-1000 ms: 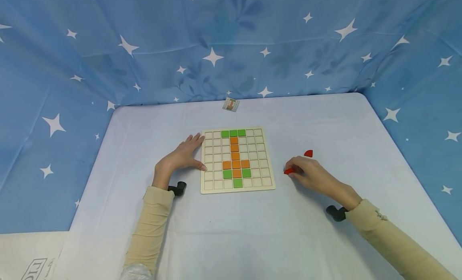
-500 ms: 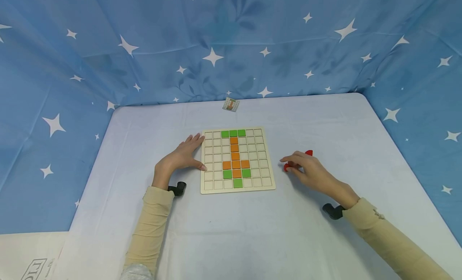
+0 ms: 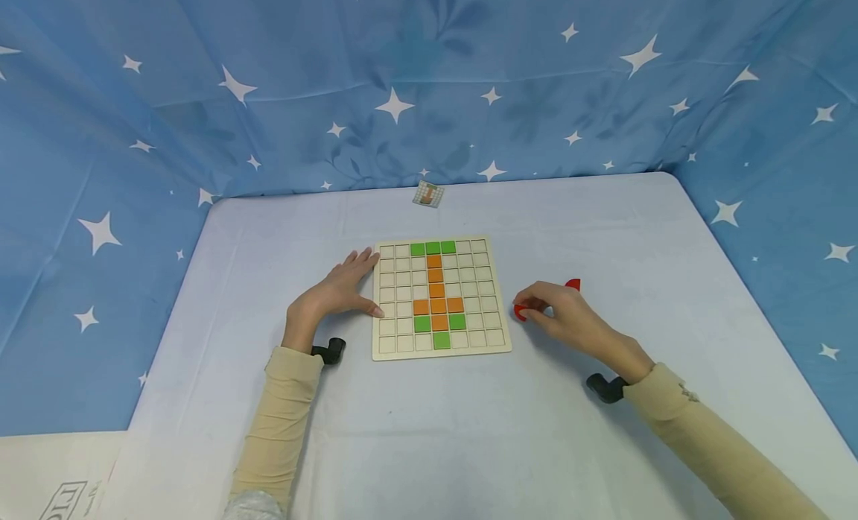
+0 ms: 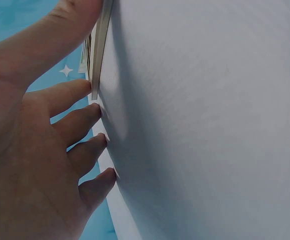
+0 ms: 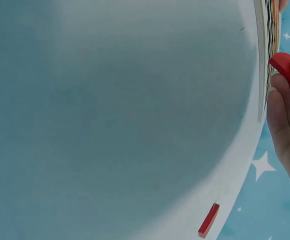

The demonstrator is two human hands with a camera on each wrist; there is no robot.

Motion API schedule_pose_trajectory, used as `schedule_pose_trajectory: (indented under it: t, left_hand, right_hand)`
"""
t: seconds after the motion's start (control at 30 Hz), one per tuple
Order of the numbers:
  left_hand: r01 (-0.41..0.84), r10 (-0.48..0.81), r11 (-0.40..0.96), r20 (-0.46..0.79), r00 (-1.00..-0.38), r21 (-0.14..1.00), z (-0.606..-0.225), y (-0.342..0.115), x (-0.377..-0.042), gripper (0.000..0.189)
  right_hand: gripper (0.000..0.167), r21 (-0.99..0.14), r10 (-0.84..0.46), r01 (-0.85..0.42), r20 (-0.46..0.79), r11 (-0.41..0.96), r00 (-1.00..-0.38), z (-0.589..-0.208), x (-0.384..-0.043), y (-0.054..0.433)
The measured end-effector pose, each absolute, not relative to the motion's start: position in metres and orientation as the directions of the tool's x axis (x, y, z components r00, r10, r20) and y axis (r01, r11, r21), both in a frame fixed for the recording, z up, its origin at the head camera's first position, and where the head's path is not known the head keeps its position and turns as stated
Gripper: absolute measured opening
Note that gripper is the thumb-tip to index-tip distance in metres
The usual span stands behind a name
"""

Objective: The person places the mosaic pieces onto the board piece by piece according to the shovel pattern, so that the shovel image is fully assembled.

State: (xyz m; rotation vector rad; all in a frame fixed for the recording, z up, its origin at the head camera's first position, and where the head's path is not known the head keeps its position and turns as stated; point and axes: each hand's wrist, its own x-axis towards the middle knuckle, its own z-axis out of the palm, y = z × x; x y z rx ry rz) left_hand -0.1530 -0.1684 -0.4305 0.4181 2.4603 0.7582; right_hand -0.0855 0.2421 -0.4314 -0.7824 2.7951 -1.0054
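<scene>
In the head view a pale grid board (image 3: 405, 347) lies mid-table, with orange tiles (image 3: 436, 290) in a cross-like column and green tiles (image 3: 433, 248) at its top and bottom. My left hand (image 3: 338, 287) rests at the board's left edge, thumb on the rim and fingers spread straight. Just off the board's right edge, my right hand (image 3: 563, 311) pinches a red rounded piece (image 5: 285, 67) between thumb and fingers. A second red piece, quarter-round (image 3: 573, 284), lies on the table behind that hand; the right wrist view shows this red piece (image 5: 209, 220) edge-on.
A small pattern card (image 3: 428, 194) lies near the table's back edge, beyond the board. Blue star-printed cloth (image 3: 395, 80) hangs behind the white table and along its sides. Printed pale material (image 3: 60, 475) shows at the lower left.
My right hand has moved left toward the board, carrying the red piece off the table spot where it was. The left hand and board have stayed put.
</scene>
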Motion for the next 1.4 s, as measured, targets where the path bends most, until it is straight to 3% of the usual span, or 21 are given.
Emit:
schedule_pose_trajectory:
  t: [1.4]
  left_hand:
    - [0.141, 0.429, 0.807, -0.405, -0.807, 0.573, -0.43, -0.168, -0.155, 0.116]
  right_hand:
    - [0.023, -0.687, -0.547, -0.474, 0.133, 0.55, -0.827, -0.433, -0.095, 0.193]
